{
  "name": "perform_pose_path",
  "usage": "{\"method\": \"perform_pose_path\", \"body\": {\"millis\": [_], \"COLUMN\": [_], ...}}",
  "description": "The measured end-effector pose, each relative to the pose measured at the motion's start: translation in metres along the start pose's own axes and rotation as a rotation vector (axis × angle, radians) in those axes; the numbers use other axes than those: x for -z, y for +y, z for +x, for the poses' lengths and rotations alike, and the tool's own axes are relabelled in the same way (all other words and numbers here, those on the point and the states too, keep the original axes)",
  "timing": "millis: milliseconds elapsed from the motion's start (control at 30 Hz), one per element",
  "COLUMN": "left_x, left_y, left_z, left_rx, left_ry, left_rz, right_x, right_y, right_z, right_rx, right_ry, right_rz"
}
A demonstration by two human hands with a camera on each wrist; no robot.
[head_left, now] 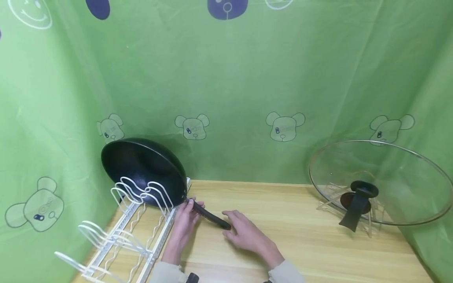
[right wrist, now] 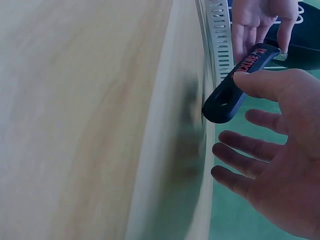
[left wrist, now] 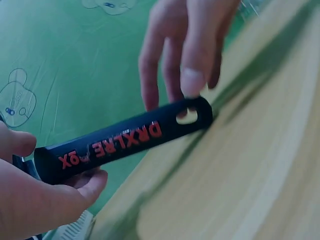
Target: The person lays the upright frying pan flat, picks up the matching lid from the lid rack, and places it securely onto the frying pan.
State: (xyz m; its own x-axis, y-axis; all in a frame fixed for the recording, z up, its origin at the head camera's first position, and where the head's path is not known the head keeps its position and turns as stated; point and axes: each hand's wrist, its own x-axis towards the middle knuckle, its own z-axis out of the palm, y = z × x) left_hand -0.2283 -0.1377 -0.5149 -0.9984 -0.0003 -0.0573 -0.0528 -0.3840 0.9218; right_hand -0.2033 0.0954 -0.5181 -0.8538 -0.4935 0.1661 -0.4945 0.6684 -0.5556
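A black wok (head_left: 141, 169) leans on its side in the far end of a white wire rack (head_left: 120, 236), its handle (left wrist: 110, 142) sticking out to the right. My left hand (head_left: 185, 222) grips that handle close to the pan, thumb on one side and fingers on the other. Beside the handle's free end is my right hand (head_left: 247, 234), its fingers spread and extended. In the right wrist view the right thumb overlaps the handle; whether it touches I cannot tell. Red lettering and a hanging hole show on the handle in the left wrist view.
On the right, a large glass lid (head_left: 407, 184) with a black knob stands tilted on a small wire stand (head_left: 369, 220). Green cloth (head_left: 240, 78) with bear prints rises behind the wooden table (head_left: 318, 251) and at both sides.
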Motion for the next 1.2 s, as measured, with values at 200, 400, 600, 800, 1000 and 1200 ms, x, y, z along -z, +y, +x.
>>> {"method": "perform_pose_path", "body": {"millis": [200, 400, 600, 800, 1000, 1200], "left_x": [0.001, 0.003, 0.003, 0.001, -0.004, -0.001], "left_y": [0.000, -0.001, -0.004, -0.006, -0.008, -0.009], "left_z": [0.007, 0.015, 0.024, 0.030, 0.036, 0.037], "left_rx": [0.070, 0.112, 0.132, 0.146, 0.130, 0.084], "left_ry": [-0.032, -0.037, -0.037, -0.019, -0.052, -0.086], "left_rz": [-0.256, -0.403, -0.521, -0.566, -0.551, -0.544], "right_x": [-0.004, -0.008, -0.014, -0.017, -0.016, -0.018], "right_y": [0.003, 0.001, -0.003, -0.004, -0.004, -0.005], "right_z": [0.006, 0.014, 0.020, 0.025, 0.030, 0.036], "right_rx": [-0.001, 0.017, 0.046, 0.070, 0.058, 0.065], "right_ry": [-0.031, -0.029, -0.013, -0.009, -0.032, -0.038], "right_rz": [0.022, 0.053, 0.079, 0.053, 0.045, 0.075]}}
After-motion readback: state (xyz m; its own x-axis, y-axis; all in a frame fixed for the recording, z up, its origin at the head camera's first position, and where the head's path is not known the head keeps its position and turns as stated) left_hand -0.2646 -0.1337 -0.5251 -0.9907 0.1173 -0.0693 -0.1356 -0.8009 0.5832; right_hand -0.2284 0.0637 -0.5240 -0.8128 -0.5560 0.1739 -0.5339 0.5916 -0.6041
